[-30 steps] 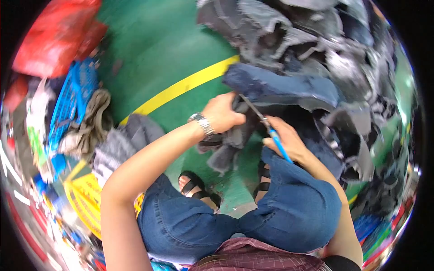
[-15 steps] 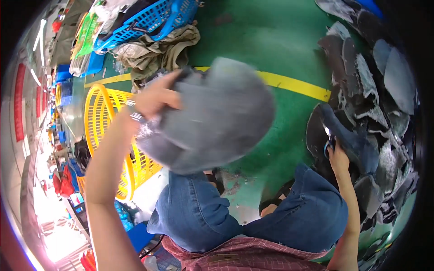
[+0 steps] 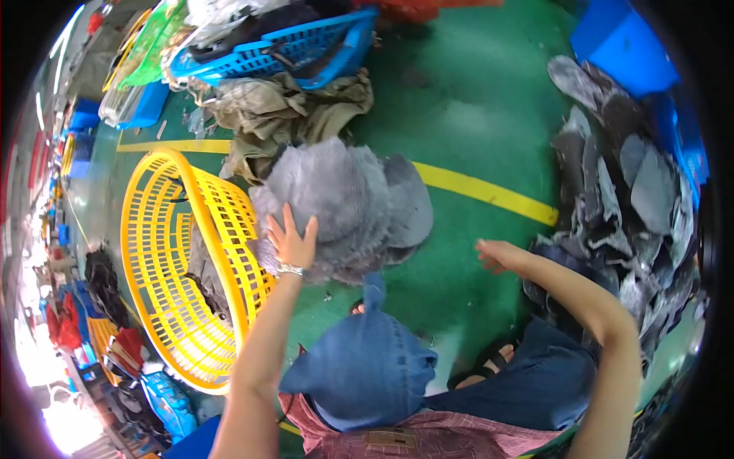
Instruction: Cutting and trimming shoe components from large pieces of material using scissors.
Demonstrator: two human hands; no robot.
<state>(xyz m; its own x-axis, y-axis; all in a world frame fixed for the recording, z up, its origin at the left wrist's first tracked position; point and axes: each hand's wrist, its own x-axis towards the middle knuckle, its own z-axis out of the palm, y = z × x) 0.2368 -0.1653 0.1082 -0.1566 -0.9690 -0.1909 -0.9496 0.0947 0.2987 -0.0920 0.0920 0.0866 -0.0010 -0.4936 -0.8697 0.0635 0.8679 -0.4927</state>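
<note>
My left hand (image 3: 293,243), a bracelet at its wrist, lies with fingers spread on a stack of grey fluffy fabric pieces (image 3: 329,183) on the floor. One piece at the stack's right side (image 3: 410,203) shows a smooth grey face. Close against the stack's left is a yellow plastic basket (image 3: 229,256), lying on its side with some dark grey material inside. My right hand (image 3: 497,255) hovers over the green floor with its fingers stretched out and nothing in it. To its right spreads a heap of grey and dark cut pieces (image 3: 650,183).
Crumpled beige cloth (image 3: 260,111) lies behind the stack, below a filled blue basket (image 3: 336,46). A blue bin (image 3: 623,46) stands at the far right. A yellow line (image 3: 489,191) crosses the green floor. Bags and containers crowd the left side.
The grey piece my left hand carried is gone from the air, and that hand now rests on the stack. My right hand has moved left from the heap, without the scissors it held.
</note>
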